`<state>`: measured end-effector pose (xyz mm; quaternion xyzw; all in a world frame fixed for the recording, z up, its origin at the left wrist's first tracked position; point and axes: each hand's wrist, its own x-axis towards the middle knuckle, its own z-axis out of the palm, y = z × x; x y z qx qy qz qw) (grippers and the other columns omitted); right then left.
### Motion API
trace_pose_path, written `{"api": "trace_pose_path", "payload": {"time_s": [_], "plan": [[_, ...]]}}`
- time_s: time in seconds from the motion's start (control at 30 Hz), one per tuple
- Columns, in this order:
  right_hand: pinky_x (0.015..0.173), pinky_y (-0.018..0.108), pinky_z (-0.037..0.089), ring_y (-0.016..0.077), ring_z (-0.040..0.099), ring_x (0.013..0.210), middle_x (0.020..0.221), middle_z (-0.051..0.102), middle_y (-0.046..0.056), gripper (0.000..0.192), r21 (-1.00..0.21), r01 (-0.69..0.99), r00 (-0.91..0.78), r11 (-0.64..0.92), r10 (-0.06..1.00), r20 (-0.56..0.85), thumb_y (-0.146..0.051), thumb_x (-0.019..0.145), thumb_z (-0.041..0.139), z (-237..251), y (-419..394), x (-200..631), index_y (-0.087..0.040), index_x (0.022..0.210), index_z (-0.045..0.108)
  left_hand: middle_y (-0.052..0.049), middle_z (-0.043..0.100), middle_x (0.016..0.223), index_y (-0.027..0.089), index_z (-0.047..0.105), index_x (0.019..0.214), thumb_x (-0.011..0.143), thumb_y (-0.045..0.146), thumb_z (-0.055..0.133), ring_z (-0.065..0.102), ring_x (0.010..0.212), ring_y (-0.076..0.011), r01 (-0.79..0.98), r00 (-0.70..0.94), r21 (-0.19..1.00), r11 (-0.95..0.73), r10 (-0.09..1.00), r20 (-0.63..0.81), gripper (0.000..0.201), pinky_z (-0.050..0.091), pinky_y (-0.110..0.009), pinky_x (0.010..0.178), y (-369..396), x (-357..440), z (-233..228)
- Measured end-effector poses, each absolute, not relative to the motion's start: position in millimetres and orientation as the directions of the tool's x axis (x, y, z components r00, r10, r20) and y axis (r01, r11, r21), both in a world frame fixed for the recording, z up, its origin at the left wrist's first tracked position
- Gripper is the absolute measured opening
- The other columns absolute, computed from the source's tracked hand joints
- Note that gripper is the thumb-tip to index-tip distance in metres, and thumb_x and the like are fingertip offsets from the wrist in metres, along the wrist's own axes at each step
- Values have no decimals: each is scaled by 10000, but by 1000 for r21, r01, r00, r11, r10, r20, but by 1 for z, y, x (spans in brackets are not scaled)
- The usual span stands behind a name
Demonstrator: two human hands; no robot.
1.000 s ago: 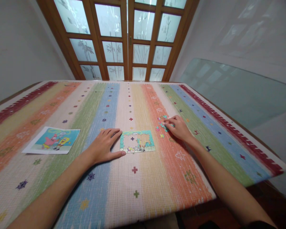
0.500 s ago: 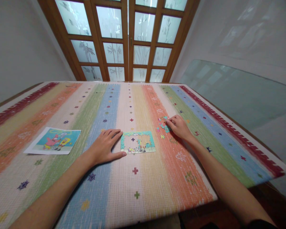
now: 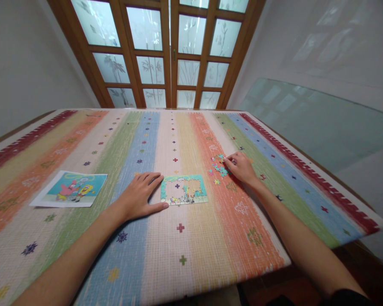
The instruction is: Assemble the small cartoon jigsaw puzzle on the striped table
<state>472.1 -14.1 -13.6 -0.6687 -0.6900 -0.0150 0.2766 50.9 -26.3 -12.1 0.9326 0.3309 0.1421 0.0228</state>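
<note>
A partly assembled jigsaw puzzle (image 3: 198, 199) lies flat at the middle of the table; its border is joined, and cloth shows through gaps inside. My left hand (image 3: 140, 194) rests beside it, fingers apart, with thumb and fingertips at the puzzle's left edge. To the right sits a small pile of loose puzzle pieces (image 3: 222, 171), mostly turquoise with some pink and yellow. My right hand (image 3: 242, 168) is at the right side of this pile, thumb and fingers pinched together. Whatever is between those fingertips is too small to make out.
On the left lies a printed picture sheet (image 3: 72, 189) with two cartoon figures, one pink and one yellow. A striped cloth (image 3: 207, 238) covers the table. Behind it stand wooden doors (image 3: 170, 63) with frosted panes, and a glass panel (image 3: 306, 114) leans at the right wall.
My right hand has shifted very slightly among the loose pieces, its fingers changing position a little. My left hand stays at the puzzle's edge. The whole view has drifted a bit.
</note>
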Motion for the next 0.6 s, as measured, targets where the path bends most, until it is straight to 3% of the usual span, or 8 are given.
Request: {"api": "trace_pose_path", "payload": {"time_s": [0.33,0.6], "plan": [[878,440,477,288,649,884,954,767,125,257,-354,925,11,138,922,388,-242,863,577,-14,-15,471,-190,986,798,-215,561,1453,150,501,1459,916,797,480,535,1276,-414,609,748,122,-784,618,243,845,405,-631,1074,-26,51,-11],[900,446,464,301,618,917,876,679,135,255,-301,942,-16,150,914,405,-285,885,603,-15,-13,473,-171,937,825,-222,554,1460,135,495,1455,923,808,448,535,1280,-413,614,750,107,-782,620,230,859,406,-626,1070,-26,51,-11]]}}
